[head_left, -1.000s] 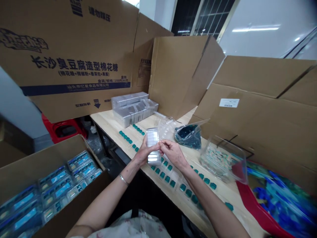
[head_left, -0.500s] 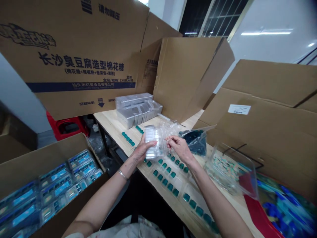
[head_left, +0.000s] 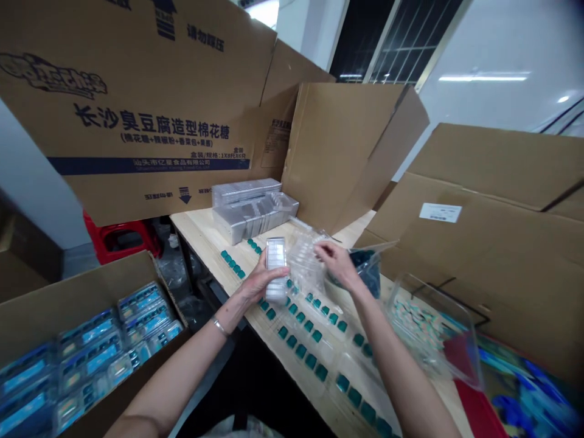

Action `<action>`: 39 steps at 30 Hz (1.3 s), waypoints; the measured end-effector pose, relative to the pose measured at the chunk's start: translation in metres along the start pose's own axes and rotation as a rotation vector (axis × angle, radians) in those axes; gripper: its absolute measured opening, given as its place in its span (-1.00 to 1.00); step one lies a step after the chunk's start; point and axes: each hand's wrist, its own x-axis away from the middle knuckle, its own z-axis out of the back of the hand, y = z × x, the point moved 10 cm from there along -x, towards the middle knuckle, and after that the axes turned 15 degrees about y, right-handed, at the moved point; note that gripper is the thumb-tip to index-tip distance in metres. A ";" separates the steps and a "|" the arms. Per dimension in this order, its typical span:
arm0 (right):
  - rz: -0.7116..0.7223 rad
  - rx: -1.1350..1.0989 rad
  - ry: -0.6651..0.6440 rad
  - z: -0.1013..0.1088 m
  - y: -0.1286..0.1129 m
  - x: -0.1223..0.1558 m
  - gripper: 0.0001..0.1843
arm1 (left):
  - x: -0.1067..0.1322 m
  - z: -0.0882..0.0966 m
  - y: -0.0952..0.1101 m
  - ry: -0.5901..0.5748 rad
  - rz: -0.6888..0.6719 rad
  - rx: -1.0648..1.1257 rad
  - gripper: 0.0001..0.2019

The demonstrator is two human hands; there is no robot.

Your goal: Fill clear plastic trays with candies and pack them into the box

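My left hand (head_left: 258, 281) is closed round a stack of clear plastic trays (head_left: 275, 266), held upright above the wooden table (head_left: 205, 228). My right hand (head_left: 336, 263) pinches the edge of a single clear tray (head_left: 303, 260) that tilts away from the stack, its fingers closed on it. Under both hands lie rows of small teal pieces (head_left: 301, 333) set out on the table top.
A pile of clear trays (head_left: 249, 208) stands at the table's back. A clear bag of teal pieces (head_left: 367, 271) and a clear tub (head_left: 431, 322) sit to the right. Large cardboard boxes (head_left: 137, 103) wall the table. An open box of blue-filled packs (head_left: 86, 359) is at lower left.
My right hand has pulled one clear tray off the stack and moved it up and to the right. My left hand stays on the stack.
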 end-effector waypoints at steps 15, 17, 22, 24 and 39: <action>-0.296 -0.420 -0.249 -0.054 -0.023 0.055 -0.66 | 0.000 -0.012 -0.007 -0.016 -0.055 -0.061 -0.10; -0.289 -0.399 -0.233 -0.054 -0.023 0.055 -0.68 | 0.000 -0.014 -0.007 -0.031 -0.049 -0.049 -0.09; -0.239 -0.361 -0.217 -0.055 -0.025 0.054 -0.70 | 0.001 -0.018 -0.009 -0.065 -0.010 -0.024 -0.16; -0.216 -0.328 -0.188 -0.053 -0.025 0.053 -0.72 | 0.001 -0.017 -0.010 -0.069 0.006 -0.014 -0.22; -0.258 -0.230 0.092 0.022 0.046 -0.018 -0.76 | -0.020 0.024 0.006 0.058 0.026 0.025 -0.33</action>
